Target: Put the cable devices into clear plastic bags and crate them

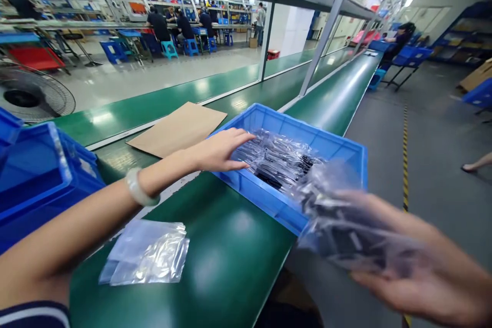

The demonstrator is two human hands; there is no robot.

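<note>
My right hand (407,266) grips a bunch of clear plastic bags with dark items inside (342,225), blurred by motion, at the near right side of a blue plastic bin (255,200). Inside that bin lie many more bagged items (277,156), some with black parts showing. Over the bin's left rim reaches my left hand (223,148), fingers stretched and apart, with nothing held; whether its fingertips touch the bags I cannot tell. A pale bangle circles the left wrist. Flat clear bags (149,253) lie on the green belt below my left forearm.
A brown cardboard sheet (180,128) lies behind the bin on the left. Blue crates (34,179) and a fan (31,95) stand at far left. A metal frame post (326,31) rises behind the bin. Other people sit at distant benches.
</note>
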